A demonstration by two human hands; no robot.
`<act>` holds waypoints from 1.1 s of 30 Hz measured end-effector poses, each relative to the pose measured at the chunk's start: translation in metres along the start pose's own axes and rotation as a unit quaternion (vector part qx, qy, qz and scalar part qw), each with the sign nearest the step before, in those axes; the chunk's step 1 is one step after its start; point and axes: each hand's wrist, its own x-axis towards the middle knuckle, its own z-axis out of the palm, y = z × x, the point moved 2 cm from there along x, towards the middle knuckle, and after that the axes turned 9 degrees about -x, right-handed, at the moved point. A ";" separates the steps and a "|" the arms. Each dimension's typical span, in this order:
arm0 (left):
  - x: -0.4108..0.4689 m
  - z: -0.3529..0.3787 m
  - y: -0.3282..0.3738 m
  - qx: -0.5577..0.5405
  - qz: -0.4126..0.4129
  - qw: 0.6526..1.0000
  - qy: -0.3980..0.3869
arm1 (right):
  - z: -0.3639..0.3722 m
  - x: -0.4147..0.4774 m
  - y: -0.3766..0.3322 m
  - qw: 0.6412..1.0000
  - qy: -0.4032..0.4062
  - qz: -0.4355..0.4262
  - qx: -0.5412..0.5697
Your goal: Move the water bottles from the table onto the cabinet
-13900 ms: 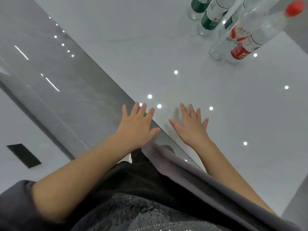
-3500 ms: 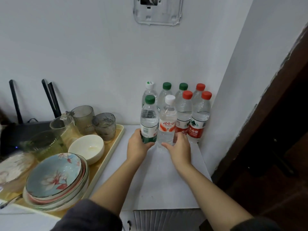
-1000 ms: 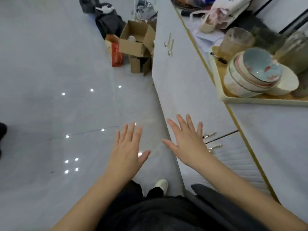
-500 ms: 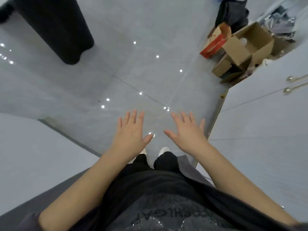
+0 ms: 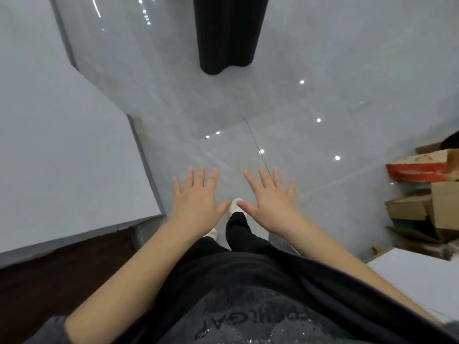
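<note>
Though we cannot tell where the water bottles are, our left hand (image 5: 196, 202) and right hand (image 5: 270, 204) hover flat, fingers spread wide, holding nothing, above glossy grey floor tiles (image 5: 323, 58). A smooth, grey-edged pale slab (image 5: 62, 145) lies just left; a ribbed black column (image 5: 226, 33) stands ahead; crumpled brown cardboard boxes (image 5: 437, 209) crowd the right, open floor between.

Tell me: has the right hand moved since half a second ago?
Yes. Against the cardboard boxes, the right hand has swung leftward: they lay ahead of it, now level on its right. It holds nothing.
</note>
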 end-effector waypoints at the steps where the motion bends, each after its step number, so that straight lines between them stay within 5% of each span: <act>1: 0.006 -0.002 0.007 -0.010 -0.010 1.000 0.005 | -0.007 0.010 0.007 1.000 -0.002 -0.013 -0.020; 14: 0.086 -0.048 0.018 -0.071 -0.087 0.993 0.045 | -0.093 0.110 0.023 0.986 -0.001 -0.106 -0.131; 33: 0.258 -0.235 -0.122 -0.071 -0.094 0.993 -0.020 | -0.258 0.302 -0.092 0.996 -0.004 -0.051 -0.072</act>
